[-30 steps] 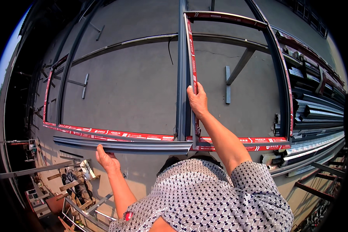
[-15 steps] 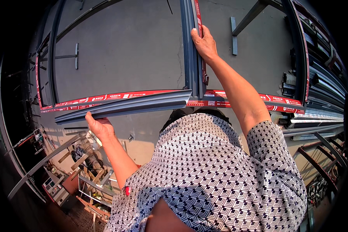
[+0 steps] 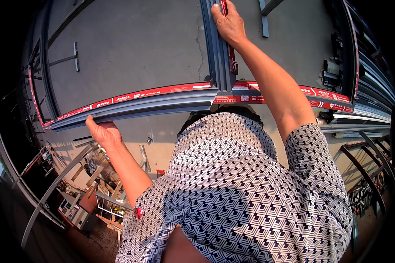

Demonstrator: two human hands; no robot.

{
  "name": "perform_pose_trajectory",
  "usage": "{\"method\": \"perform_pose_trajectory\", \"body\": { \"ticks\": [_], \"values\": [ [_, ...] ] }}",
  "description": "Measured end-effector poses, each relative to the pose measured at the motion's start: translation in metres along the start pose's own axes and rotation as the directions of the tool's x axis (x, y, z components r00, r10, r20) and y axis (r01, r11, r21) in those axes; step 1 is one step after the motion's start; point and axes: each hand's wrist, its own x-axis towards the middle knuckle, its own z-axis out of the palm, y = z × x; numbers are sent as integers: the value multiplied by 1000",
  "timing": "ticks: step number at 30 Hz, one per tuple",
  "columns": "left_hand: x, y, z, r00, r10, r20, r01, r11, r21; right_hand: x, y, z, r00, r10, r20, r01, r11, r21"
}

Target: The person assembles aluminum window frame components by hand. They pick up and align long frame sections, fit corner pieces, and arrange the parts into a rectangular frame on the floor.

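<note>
My left hand grips a loose dark grey metal profile near its left end, thumb on top and the other fingers underneath. The profile lies along the near rail of a large dark frame, its right end by the foot of the middle bar. Red printed film covers the rail's face. Whether the profile touches the rail or sits in it, I cannot tell. Further away, my right hand is closed over the middle bar, thumb on top; its fingertips are partly hidden on the far side.
Grey supports stand below the frame on a concrete floor. Long metal profiles are stacked at the right. Wooden offcuts and tools clutter the lower left. A dark metal rack stands at the lower right.
The view has shifted, so the frame sits higher in the picture. My left hand has brought the loose profile closer alongside the near rail. My right hand remains on the middle bar.
</note>
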Motion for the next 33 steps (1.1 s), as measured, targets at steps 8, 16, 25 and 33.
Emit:
{"method": "perform_pose_trajectory", "body": {
  "ticks": [8, 16, 25, 33],
  "values": [
    [13, -8, 8, 999, -31, 12, 31, 1000, -4, -1, -1, 0, 999, 36, -21, -36, 999, 6],
    [19, -7, 18, 1000, -11, 19, 11, 1000, -1, 2, 5, -1, 999, 32, 22, -32, 999, 4],
    [23, -8, 17, 999, -12, 44, 11, 1000, 8, 6, 9, -9, 996, 12, 91, -12, 1000, -3],
    [24, -12, 32, 997, -49, 67, 49, 999, -8, 13, 21, 2, 999, -23, 39, 28, 991, -134]
  ]
}}
